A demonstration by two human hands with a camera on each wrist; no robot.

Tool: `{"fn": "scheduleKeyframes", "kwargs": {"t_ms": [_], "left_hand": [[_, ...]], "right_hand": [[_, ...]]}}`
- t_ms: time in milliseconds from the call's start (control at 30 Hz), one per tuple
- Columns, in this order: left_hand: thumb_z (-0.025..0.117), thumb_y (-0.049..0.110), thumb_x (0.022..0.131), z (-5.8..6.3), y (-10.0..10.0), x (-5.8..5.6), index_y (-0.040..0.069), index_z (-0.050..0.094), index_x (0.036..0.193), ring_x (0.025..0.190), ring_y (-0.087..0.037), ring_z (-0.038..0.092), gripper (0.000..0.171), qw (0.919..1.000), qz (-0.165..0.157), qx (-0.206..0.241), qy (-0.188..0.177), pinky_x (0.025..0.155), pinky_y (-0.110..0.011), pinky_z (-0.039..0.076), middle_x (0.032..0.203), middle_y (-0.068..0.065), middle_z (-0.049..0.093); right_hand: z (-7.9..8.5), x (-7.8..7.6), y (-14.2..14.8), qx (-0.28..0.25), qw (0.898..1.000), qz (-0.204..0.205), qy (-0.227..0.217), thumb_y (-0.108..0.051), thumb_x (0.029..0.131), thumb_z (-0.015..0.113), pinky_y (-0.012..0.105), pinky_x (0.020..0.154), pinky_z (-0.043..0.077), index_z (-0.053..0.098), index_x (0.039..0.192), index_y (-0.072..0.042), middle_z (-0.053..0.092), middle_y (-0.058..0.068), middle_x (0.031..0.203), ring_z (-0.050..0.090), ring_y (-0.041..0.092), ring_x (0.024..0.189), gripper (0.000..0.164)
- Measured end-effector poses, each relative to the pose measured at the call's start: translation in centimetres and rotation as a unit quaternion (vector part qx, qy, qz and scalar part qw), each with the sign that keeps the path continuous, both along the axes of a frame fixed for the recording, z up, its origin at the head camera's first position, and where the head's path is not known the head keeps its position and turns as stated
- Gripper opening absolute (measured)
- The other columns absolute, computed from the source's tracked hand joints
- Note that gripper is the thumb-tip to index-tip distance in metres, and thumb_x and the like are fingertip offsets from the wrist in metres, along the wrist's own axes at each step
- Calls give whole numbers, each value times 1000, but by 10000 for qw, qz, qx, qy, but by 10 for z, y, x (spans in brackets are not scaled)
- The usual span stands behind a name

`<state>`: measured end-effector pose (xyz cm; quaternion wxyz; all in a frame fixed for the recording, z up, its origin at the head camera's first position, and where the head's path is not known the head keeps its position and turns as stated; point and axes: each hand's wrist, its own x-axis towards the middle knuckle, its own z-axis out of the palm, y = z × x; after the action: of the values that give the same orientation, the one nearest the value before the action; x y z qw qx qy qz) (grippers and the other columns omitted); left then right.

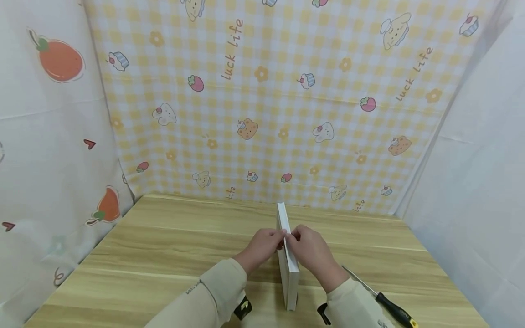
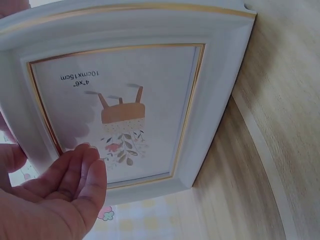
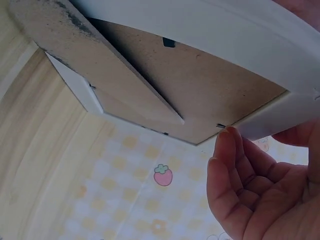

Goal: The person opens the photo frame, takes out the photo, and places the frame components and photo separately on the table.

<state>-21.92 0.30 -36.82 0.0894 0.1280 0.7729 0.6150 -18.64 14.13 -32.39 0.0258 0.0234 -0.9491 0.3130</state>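
A white picture frame (image 1: pixel 291 264) stands on its edge on the table, its narrow side toward the head camera. My left hand (image 1: pixel 264 243) pinches its upper edge, thumb on top and fingers curled at the front. In the left wrist view, the front of the picture frame (image 2: pixel 215 85) shows gold trim and a printed picture sheet. My right hand (image 1: pixel 313 250) grips the same edge from the other side. In the right wrist view, its fingertips (image 3: pixel 227 135) are at a small metal tab by the brown backboard (image 3: pixel 240 95). A brown support leg (image 3: pixel 115 60) angles out from that backboard.
A screwdriver (image 1: pixel 389 305) with a black and yellow handle lies beside my right forearm on the wood-patterned table (image 1: pixel 184 228). A black and yellow object (image 1: pixel 243 308) shows by the left sleeve. Patterned cloth (image 1: pixel 262 105) hangs behind the table, with white cloth at both sides.
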Motion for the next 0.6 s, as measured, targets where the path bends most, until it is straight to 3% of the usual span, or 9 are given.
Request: {"fn": "scheduleKeyframes", "kwargs": {"t_ms": [167, 233, 400, 600], "left_hand": [[46, 31, 101, 4, -3, 4, 8, 54, 69, 71, -18, 50, 40, 9999, 64, -89, -99, 65, -28, 41, 76, -5, 58], [45, 30, 101, 5, -4, 5, 8, 54, 70, 73, -19, 51, 39, 9998, 87, -114, -125, 66, -29, 42, 75, -4, 57], [45, 27, 101, 5, -6, 6, 6, 56, 72, 73, -17, 52, 38, 9997, 147, -99, -141, 69, -30, 45, 75, -4, 57], [46, 25, 101, 1, -9, 5, 2, 60, 77, 73, -15, 54, 36, 9995, 200, 65, -225, 70, -31, 48, 77, -6, 60]], "right_hand": [[-2, -2, 4, -246, 9997, -44, -13, -19, 99, 44, 28, 49, 35, 59, 78, -4, 52, 2, 64, 42, 14, 53, 30], [-5, -3, 8, -246, 9997, -72, -13, -17, 99, 45, 28, 50, 35, 60, 80, -2, 52, 2, 64, 41, 14, 53, 29], [-15, -5, 18, -150, 9998, -57, -70, -14, 96, 51, 30, 56, 43, 67, 100, 4, 58, 3, 72, 51, 16, 63, 25], [-30, -8, 28, 19, 9997, -58, -250, -12, 93, 52, 34, 62, 48, 67, 98, 4, 62, 4, 78, 55, 17, 69, 23]]}}
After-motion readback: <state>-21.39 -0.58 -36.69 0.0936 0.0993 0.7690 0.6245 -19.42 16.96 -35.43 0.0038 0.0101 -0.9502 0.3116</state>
